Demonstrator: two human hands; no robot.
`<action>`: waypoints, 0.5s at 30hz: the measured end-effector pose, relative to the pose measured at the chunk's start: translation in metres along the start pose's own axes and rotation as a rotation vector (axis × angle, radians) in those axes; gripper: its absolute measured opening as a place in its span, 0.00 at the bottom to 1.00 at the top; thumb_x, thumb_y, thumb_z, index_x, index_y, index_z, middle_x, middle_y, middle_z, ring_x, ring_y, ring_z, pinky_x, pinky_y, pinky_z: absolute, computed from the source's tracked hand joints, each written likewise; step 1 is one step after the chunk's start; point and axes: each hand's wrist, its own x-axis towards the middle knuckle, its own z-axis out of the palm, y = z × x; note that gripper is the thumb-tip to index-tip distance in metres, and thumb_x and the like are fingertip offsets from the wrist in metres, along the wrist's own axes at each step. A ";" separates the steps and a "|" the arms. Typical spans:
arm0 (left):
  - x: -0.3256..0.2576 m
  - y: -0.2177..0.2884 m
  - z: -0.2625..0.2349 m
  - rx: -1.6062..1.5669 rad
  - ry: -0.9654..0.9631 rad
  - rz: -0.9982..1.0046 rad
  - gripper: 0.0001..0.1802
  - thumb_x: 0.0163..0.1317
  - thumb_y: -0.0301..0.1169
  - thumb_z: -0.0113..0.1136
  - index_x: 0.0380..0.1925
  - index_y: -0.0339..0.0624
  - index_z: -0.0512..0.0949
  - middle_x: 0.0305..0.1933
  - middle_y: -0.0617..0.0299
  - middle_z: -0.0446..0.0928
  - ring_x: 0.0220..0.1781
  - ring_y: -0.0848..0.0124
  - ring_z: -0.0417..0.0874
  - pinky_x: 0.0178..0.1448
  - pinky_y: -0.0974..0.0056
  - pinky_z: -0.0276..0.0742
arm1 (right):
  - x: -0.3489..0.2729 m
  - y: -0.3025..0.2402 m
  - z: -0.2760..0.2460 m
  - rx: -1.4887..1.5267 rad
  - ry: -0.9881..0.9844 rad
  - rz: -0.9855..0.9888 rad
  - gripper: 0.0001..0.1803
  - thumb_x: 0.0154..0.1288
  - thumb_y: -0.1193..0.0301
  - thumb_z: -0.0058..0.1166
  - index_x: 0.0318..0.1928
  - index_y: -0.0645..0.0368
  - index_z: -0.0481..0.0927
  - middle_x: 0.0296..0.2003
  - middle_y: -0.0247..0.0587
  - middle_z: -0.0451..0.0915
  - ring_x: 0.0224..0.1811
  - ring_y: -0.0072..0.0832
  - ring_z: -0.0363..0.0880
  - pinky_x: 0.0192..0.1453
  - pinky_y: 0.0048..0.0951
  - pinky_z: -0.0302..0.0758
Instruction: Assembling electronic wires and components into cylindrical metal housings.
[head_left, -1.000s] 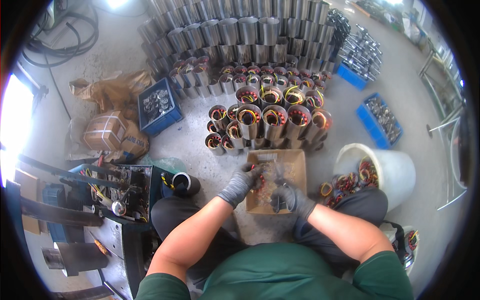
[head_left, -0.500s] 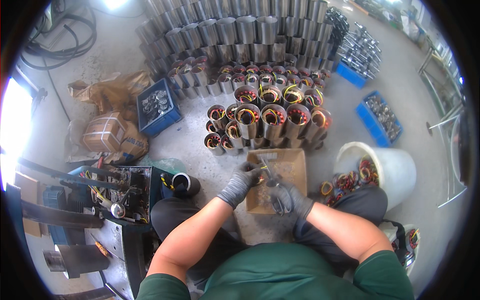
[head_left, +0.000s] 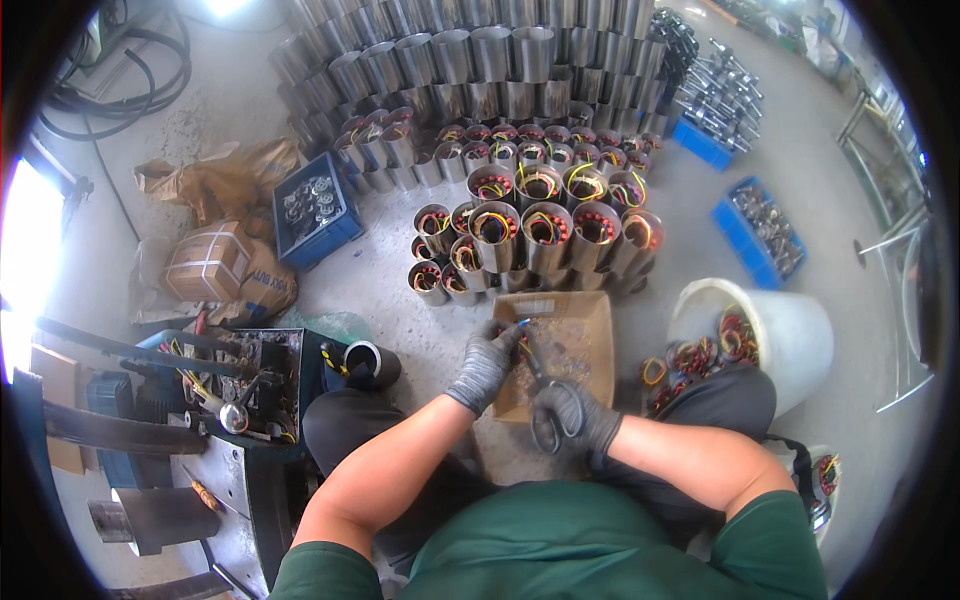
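Scissors [head_left: 536, 362]: what changed?

They stood spread a moment earlier, then looked closed beside the wires [head_left: 524, 344], suggesting a cut under way.

Grip?

Left hand [head_left: 487, 362] pinched the wires above the left edge of the box [head_left: 600, 352]; right hand [head_left: 575, 415] curled around the scissors.

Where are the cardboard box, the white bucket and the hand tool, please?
Cardboard box [head_left: 575, 305], head view: inner far wall.
White bucket [head_left: 795, 345], head view: outer side.
Hand tool [head_left: 534, 361], head view: dark shaft.
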 end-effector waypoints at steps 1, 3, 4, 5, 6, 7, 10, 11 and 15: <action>0.000 0.000 -0.001 -0.001 -0.017 -0.039 0.09 0.67 0.35 0.62 0.34 0.43 0.77 0.23 0.68 0.73 0.23 0.78 0.72 0.27 0.70 0.69 | -0.001 0.002 0.001 0.010 0.006 0.023 0.09 0.66 0.71 0.47 0.32 0.62 0.77 0.14 0.42 0.74 0.13 0.32 0.73 0.16 0.28 0.69; 0.004 -0.004 0.000 0.016 -0.027 -0.036 0.08 0.66 0.35 0.63 0.34 0.43 0.77 0.22 0.68 0.72 0.23 0.78 0.71 0.27 0.70 0.69 | 0.002 0.010 -0.004 0.061 0.021 0.022 0.08 0.66 0.72 0.47 0.32 0.62 0.77 0.15 0.42 0.74 0.13 0.31 0.72 0.16 0.28 0.69; 0.003 -0.004 0.000 0.032 -0.036 -0.033 0.08 0.66 0.34 0.63 0.33 0.42 0.77 0.22 0.69 0.72 0.23 0.78 0.71 0.27 0.69 0.69 | 0.005 0.013 -0.007 0.113 0.035 0.022 0.08 0.66 0.72 0.47 0.32 0.61 0.77 0.15 0.41 0.73 0.13 0.31 0.72 0.16 0.28 0.69; 0.003 -0.003 0.000 0.032 -0.035 -0.034 0.08 0.66 0.34 0.63 0.33 0.42 0.77 0.22 0.69 0.72 0.23 0.78 0.71 0.27 0.69 0.69 | 0.007 0.014 -0.010 0.113 0.035 0.023 0.08 0.66 0.72 0.47 0.32 0.61 0.77 0.15 0.41 0.73 0.13 0.31 0.72 0.16 0.28 0.69; 0.003 -0.002 -0.001 0.060 -0.030 -0.035 0.08 0.66 0.33 0.63 0.33 0.41 0.77 0.23 0.68 0.73 0.24 0.78 0.72 0.28 0.69 0.70 | 0.008 0.014 -0.012 0.098 0.065 0.041 0.04 0.65 0.73 0.48 0.36 0.60 0.75 0.16 0.39 0.73 0.11 0.30 0.70 0.14 0.31 0.69; 0.002 -0.001 -0.002 0.089 -0.023 -0.036 0.08 0.66 0.32 0.63 0.33 0.40 0.78 0.24 0.67 0.74 0.25 0.78 0.72 0.29 0.68 0.71 | 0.010 0.015 -0.014 0.082 0.094 0.059 0.06 0.64 0.74 0.50 0.41 0.59 0.73 0.17 0.37 0.72 0.09 0.30 0.68 0.12 0.34 0.69; 0.009 -0.014 -0.004 0.154 -0.031 0.052 0.07 0.65 0.31 0.63 0.34 0.38 0.80 0.27 0.65 0.77 0.27 0.77 0.74 0.33 0.68 0.74 | 0.025 0.023 -0.017 0.092 0.126 -0.031 0.13 0.63 0.74 0.52 0.48 0.57 0.72 0.19 0.38 0.74 0.11 0.30 0.70 0.13 0.34 0.70; 0.010 -0.016 -0.004 0.152 -0.030 0.051 0.07 0.65 0.31 0.63 0.34 0.38 0.80 0.27 0.65 0.77 0.27 0.77 0.74 0.33 0.68 0.74 | 0.024 0.021 -0.015 0.091 0.126 -0.029 0.13 0.63 0.74 0.52 0.48 0.57 0.72 0.19 0.38 0.74 0.11 0.30 0.70 0.13 0.34 0.70; 0.011 -0.021 -0.004 0.295 -0.095 0.071 0.08 0.65 0.29 0.61 0.37 0.35 0.81 0.31 0.62 0.81 0.31 0.75 0.78 0.38 0.68 0.76 | 0.028 0.017 -0.020 -0.034 0.163 -0.095 0.18 0.62 0.73 0.53 0.53 0.57 0.71 0.22 0.40 0.75 0.14 0.31 0.75 0.17 0.35 0.74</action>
